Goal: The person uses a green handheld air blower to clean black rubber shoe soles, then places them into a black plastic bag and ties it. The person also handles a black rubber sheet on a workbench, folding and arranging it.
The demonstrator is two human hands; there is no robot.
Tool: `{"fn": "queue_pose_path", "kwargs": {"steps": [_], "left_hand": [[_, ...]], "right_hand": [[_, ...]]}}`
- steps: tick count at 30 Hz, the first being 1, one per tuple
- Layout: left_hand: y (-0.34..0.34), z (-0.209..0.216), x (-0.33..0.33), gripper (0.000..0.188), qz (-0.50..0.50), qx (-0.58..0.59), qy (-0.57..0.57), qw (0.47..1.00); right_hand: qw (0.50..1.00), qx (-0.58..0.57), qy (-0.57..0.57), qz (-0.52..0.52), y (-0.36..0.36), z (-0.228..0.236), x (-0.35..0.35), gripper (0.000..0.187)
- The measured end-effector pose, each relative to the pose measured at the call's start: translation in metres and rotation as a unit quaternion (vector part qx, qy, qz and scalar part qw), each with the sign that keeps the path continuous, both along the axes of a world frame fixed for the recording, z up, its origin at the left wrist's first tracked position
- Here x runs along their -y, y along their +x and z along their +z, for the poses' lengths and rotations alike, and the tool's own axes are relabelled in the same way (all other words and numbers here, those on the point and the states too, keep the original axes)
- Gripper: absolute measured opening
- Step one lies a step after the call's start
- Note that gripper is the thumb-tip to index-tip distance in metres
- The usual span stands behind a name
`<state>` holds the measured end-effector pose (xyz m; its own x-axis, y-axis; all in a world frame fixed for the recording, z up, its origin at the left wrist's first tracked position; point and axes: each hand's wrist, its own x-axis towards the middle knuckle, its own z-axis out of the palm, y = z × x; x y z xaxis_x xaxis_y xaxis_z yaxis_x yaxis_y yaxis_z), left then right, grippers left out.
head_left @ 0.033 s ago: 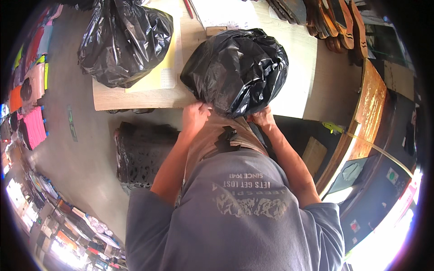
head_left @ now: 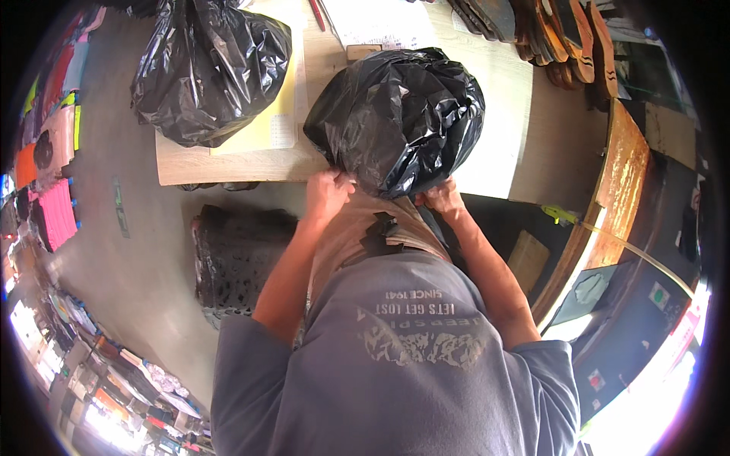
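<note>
A bulging black plastic bag [head_left: 399, 114] rests at the near edge of a light wooden table [head_left: 228, 169], its surface crinkled and shiny. At its lower left side my left hand [head_left: 329, 196] has its fingers curled in a pinch against the bag's edge. Across from it, my right hand [head_left: 442, 196] is closed at the lower right side of the same bag, its fingertips partly hidden beneath the plastic. What the bag contains cannot be seen.
Another full black bag [head_left: 213, 76] stands on the table's left part, over a yellow sheet [head_left: 262, 129]. Papers [head_left: 380, 23], a red pen [head_left: 316, 15] and a small wooden block [head_left: 363, 52] lie behind. Dark and orange shoe-sole-shaped pieces [head_left: 563, 38] hang over the far right corner.
</note>
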<state>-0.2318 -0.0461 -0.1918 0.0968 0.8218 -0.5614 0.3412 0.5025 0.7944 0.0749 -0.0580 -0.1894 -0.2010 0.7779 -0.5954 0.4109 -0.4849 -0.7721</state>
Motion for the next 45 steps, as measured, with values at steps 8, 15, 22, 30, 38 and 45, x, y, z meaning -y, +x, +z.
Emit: {"fn": "queue_pose_path", "kwargs": {"steps": [8,15,22,30,38,45], "left_hand": [[-0.044,0.026,-0.07,0.051,0.179,0.003,0.125,0.976],[0.006,0.002,-0.107,0.021,0.072,-0.08,0.203,0.973],[-0.001,-0.035,-0.117,0.016,0.031,-0.281,0.315,0.906],[-0.011,-0.004,-0.154,0.04,0.06,-0.068,0.184,0.979],[-0.006,-0.013,-0.153,0.021,0.025,-0.224,0.303,0.926],[-0.001,-0.008,-0.167,0.02,0.0,-0.264,0.252,0.931]], "right_hand": [[0.927,-0.061,0.054,-0.365,0.039,0.05,-0.027,0.046],[0.88,-0.12,0.09,-0.45,0.028,0.02,-0.045,0.035],[0.91,-0.011,0.209,-0.359,0.04,-0.023,-0.056,0.033],[0.918,-0.091,0.181,-0.34,0.051,-0.009,-0.074,0.037],[0.909,-0.025,0.214,-0.357,0.054,-0.008,-0.083,0.034],[0.94,0.085,0.127,-0.305,0.074,-0.017,-0.104,0.047]]}}
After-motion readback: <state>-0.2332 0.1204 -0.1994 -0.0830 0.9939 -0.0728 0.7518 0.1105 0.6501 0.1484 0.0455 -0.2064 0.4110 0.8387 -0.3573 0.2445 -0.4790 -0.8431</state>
